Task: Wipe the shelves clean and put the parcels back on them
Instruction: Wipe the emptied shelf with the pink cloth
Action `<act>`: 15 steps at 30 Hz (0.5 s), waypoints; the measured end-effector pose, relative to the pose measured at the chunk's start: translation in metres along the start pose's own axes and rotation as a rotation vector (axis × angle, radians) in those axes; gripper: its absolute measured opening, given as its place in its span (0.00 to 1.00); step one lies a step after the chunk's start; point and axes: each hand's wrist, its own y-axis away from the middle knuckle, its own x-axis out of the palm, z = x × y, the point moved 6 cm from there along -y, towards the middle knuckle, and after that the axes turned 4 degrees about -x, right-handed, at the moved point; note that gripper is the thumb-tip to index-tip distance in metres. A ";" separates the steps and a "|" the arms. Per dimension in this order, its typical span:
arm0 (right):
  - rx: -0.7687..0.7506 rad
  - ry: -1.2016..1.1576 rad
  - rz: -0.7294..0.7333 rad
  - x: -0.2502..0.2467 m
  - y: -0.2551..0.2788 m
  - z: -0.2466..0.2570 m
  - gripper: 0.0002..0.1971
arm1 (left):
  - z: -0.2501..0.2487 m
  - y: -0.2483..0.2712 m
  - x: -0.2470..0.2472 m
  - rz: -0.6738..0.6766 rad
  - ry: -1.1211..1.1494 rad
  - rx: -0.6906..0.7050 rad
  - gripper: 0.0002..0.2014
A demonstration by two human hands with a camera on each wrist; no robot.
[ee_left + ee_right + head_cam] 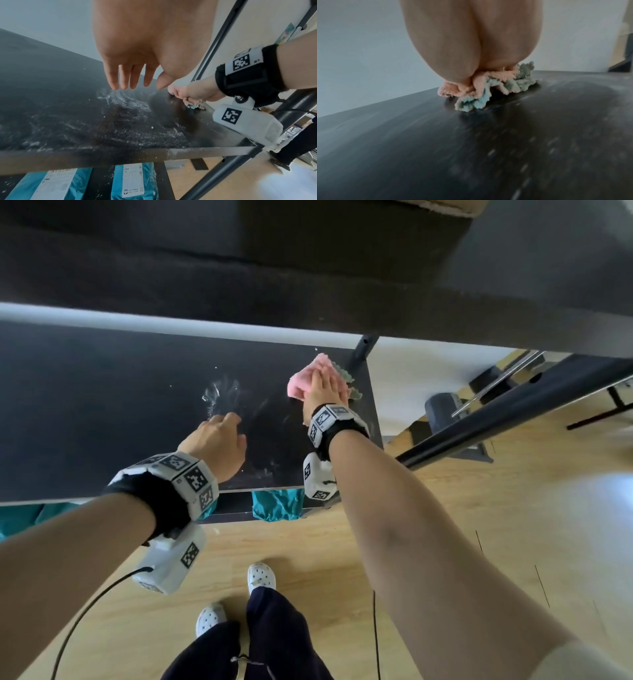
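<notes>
A black shelf board [102, 412] [51, 108] [419, 148] carries streaks of white dust [219, 395] [123, 102]. My right hand [325, 386] [193, 93] [471, 54] presses flat on a pink and pale green cloth [308, 374] [192, 104] [481, 89] at the shelf's far right corner. My left hand [219, 436] [135, 75] hovers over the shelf's front middle with relaxed fingers, holding nothing. Teal parcels with white labels [135, 181] [277, 505] lie on the shelf below.
A dark upper shelf [308, 268] overhangs the far side. Black frame posts [363, 347] [219, 40] stand at the right corners. Another dark rack [513, 405] stands to the right on the wooden floor [479, 525]. A white wall is behind the shelf.
</notes>
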 end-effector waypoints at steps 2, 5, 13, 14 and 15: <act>0.095 -0.012 -0.015 -0.011 -0.005 -0.024 0.37 | -0.006 -0.003 -0.001 0.003 -0.024 0.020 0.21; 0.246 -0.070 -0.001 -0.016 0.004 -0.047 0.36 | -0.016 -0.005 -0.003 0.008 -0.052 0.054 0.20; 0.015 -0.059 0.092 0.023 0.028 0.018 0.40 | -0.029 -0.017 -0.021 -0.042 -0.105 0.099 0.19; -0.035 -0.057 0.098 0.022 0.019 0.030 0.40 | -0.028 -0.019 -0.023 -0.046 -0.113 0.096 0.19; -0.079 -0.046 0.106 0.021 0.007 0.038 0.41 | -0.027 -0.022 -0.025 -0.053 -0.123 0.094 0.19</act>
